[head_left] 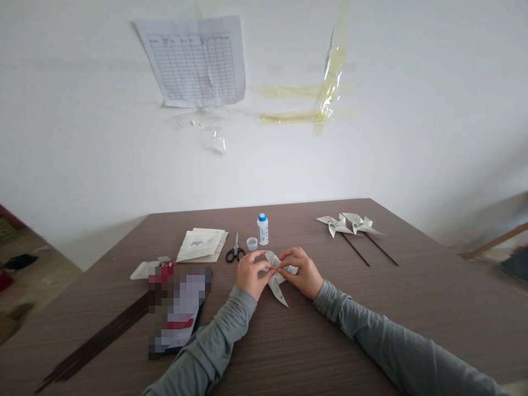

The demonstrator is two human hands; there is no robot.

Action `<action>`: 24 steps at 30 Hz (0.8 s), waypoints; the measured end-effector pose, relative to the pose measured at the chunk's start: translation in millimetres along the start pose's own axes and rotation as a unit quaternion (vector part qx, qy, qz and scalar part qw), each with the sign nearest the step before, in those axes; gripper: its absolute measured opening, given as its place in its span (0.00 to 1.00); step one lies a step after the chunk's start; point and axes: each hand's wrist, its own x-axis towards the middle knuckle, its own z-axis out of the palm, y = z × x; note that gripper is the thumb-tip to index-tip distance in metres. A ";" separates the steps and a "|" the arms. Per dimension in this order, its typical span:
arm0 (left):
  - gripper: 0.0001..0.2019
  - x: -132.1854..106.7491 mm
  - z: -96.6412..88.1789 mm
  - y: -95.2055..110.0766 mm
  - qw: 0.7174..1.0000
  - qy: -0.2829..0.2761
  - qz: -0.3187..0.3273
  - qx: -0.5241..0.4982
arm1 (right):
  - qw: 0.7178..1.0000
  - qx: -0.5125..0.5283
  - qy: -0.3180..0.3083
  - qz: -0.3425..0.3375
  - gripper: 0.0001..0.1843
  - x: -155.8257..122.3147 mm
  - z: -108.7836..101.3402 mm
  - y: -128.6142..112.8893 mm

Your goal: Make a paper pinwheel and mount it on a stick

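Observation:
Near the middle of the table, a printed paper pinwheel (279, 293) is pinched between both hands. My left hand (252, 273) grips it from the left, thumb and fingers meeting near its centre. From the right, my right hand (303, 272) pinches the same centre; the fingertips of both hands nearly touch and hide that spot. One pointed blade sticks out toward me below the fingers. Just behind my left hand lie black-handled scissors (235, 253) and a small clear cup (252, 243). A white glue bottle (263, 230) with a blue cap stands upright beyond.
Two finished-looking pinwheels (335, 225) on dark sticks lie at the back right. Paper sheets (201, 245) are stacked at left. Nearer me are a red-and-white packet (161, 270), a bundle of dark sticks (103, 334) and a blurred-out phone (181, 316). A wall borders the table's far edge.

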 end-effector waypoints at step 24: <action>0.06 7.2 -4.8 2.0 0.999 -0.003 -0.042 0.028 | 0.998 -0.027 -0.045 0.024 0.06 -3.8 -10.2 8.0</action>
